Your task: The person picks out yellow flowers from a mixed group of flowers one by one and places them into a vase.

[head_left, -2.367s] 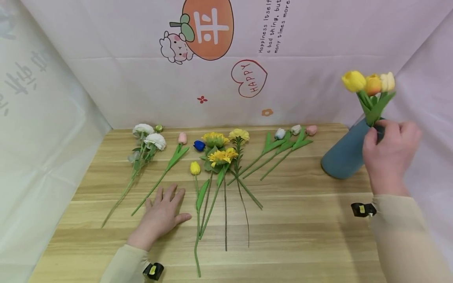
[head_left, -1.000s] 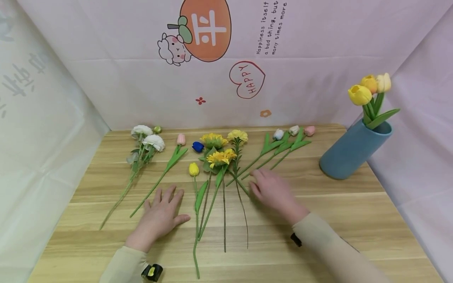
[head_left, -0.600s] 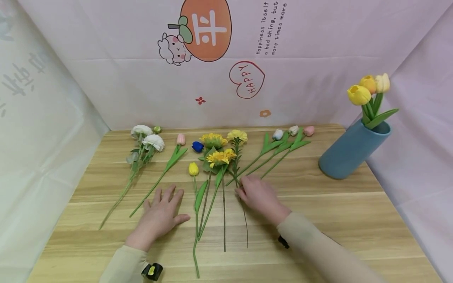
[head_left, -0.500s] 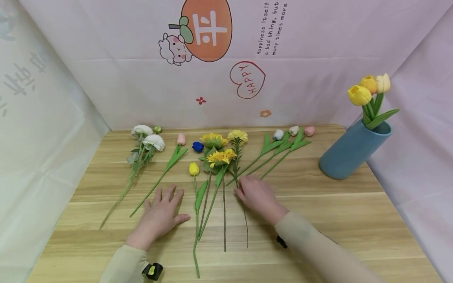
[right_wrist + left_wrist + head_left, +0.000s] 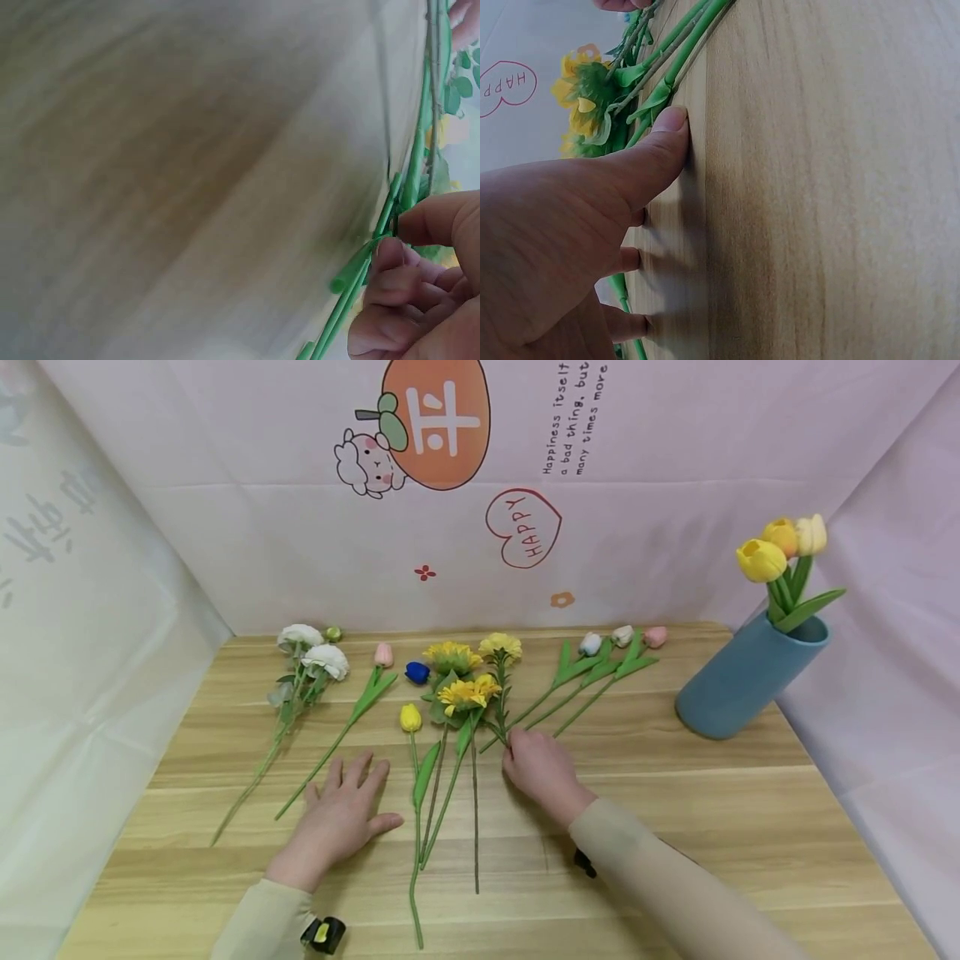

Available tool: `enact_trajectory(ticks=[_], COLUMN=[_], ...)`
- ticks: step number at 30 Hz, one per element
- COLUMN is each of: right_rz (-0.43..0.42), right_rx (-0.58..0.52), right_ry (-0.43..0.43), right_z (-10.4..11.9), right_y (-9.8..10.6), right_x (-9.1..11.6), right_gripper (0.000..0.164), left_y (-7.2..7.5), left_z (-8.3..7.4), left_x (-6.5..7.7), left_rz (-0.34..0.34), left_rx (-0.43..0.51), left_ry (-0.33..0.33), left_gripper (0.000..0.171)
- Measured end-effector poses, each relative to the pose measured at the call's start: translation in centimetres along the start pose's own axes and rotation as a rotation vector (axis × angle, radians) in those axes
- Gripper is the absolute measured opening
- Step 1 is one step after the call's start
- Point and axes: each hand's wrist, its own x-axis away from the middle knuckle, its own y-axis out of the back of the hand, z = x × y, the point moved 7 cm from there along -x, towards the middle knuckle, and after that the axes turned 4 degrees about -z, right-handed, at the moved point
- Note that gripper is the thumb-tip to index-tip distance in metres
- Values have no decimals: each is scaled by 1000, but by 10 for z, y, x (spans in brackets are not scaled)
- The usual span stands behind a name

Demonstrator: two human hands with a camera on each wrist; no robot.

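Observation:
My right hand [image 5: 542, 768] pinches the thin stem of a yellow daisy-like flower [image 5: 500, 647] between thumb and forefinger, close to the tabletop. In the right wrist view the right hand's other fingers [image 5: 397, 285] curl beside green stems. My left hand [image 5: 341, 818] lies on the table with fingers spread, between a pink tulip [image 5: 383, 655] and a yellow tulip [image 5: 410, 718]. Two sunflowers [image 5: 462, 693] and a blue tulip [image 5: 417, 672] lie left of the held flower. The blue vase [image 5: 738, 681] leans to the right, holding yellow, orange and cream tulips [image 5: 762, 560].
White flowers [image 5: 326, 662] with a green bud lie at the table's left. Pale blue, white and pink tulips [image 5: 622, 637] lie at the back, right of the middle. The wooden table [image 5: 675, 827] meets a printed white cloth [image 5: 637, 552] behind.
My right hand has let go of the tulips in the vase and come left to the yellow flower's stem. That stem's lower end has swung right. My left hand has stayed put.

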Motion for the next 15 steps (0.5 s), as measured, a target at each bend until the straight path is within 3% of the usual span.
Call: enact_trajectory(ticks=[8,15], right_rz=[-16,-114], right_rx=[-77,-54], right_ry=[-76,-29], right_z=[-18,-40], right_y=[14,32], right_x=[-2,-6], right_gripper=[14,10], left_y=[0,-1], left_z=[-1,1], left_x=[0,-1], left_rz=[-1,1], left_rx=[4,1], left_ry=[-3,0], left_gripper=[79,80])
